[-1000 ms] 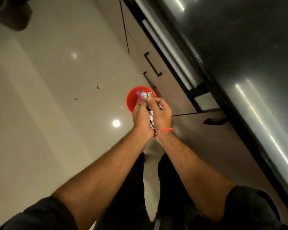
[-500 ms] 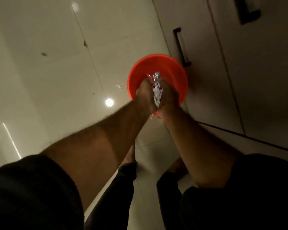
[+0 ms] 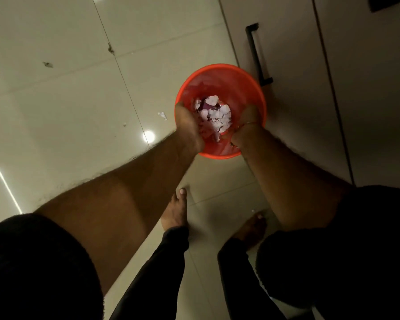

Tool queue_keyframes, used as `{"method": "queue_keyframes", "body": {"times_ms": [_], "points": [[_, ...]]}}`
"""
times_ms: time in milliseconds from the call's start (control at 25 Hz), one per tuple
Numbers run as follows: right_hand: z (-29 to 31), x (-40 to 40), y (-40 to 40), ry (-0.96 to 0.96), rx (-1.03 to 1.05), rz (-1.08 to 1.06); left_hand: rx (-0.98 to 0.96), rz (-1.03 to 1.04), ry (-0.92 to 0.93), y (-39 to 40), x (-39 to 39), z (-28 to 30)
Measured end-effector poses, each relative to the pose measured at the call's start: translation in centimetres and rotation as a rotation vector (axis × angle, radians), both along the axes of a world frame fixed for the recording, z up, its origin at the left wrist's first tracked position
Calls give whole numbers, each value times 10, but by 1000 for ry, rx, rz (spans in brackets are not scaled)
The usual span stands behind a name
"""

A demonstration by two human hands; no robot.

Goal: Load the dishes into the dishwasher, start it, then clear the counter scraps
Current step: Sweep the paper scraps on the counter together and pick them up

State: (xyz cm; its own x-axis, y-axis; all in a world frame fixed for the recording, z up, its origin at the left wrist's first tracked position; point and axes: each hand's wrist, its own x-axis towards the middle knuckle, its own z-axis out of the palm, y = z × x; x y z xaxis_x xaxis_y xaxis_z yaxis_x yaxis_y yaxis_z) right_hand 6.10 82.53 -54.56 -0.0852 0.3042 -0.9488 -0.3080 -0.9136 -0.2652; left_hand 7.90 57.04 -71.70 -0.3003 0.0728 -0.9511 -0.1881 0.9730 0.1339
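A: Where now, the scraps (image 3: 214, 116)?

B: Between both hands, right over the mouth of the orange bin (image 3: 249, 88) on the floor (image 3: 56, 100).

A: Fingers?

B: Hidden below the knuckles. Left hand (image 3: 188, 125) and right hand (image 3: 246, 125) drawn apart either side of the wad; holding or letting go, cannot tell.

A: Next?

B: Probably straight down. No reach needed, both hands equally near.

This looks like a home kitchen: glossy pale floor tiles (image 3: 56, 112) run up to flat-fronted base cabinets (image 3: 367, 100) with a dark bar handle (image 3: 255, 51), an orange bin (image 3: 247, 88) stands beside them, and the person stands barefoot.
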Motion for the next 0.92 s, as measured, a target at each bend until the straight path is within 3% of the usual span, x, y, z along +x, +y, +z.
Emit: {"method": "queue_keyframes", "body": {"times_ms": [40, 120, 160, 200, 280, 320, 400, 640, 920], "points": [[-1, 4, -1, -52, 10, 20, 23, -121, -34, -27, 10, -52], [0, 11, -4, -163, 45, 65, 64, -116, 14, 10, 7, -29], [-1, 15, -4, -232, 58, 45, 70, 2, -10, 49, -17, 14], [3, 18, -7, -273, 70, 26, 129, 385, -176, 92, -46, 68], [22, 23, -15, -262, 79, -31, 412, 585, -140, 144, -79, 187], [36, 24, -21, -242, 81, -18, 445, 665, -124, 163, -92, 245], [86, 25, -37, -207, 94, 8, 492, 574, -105, 180, -94, 332], [271, 39, -92, -157, 204, 75, 524, 571, -55, 130, -65, 489], [474, 114, -141, -143, 462, 33, 682, 376, -184, 111, 3, 631]]}}
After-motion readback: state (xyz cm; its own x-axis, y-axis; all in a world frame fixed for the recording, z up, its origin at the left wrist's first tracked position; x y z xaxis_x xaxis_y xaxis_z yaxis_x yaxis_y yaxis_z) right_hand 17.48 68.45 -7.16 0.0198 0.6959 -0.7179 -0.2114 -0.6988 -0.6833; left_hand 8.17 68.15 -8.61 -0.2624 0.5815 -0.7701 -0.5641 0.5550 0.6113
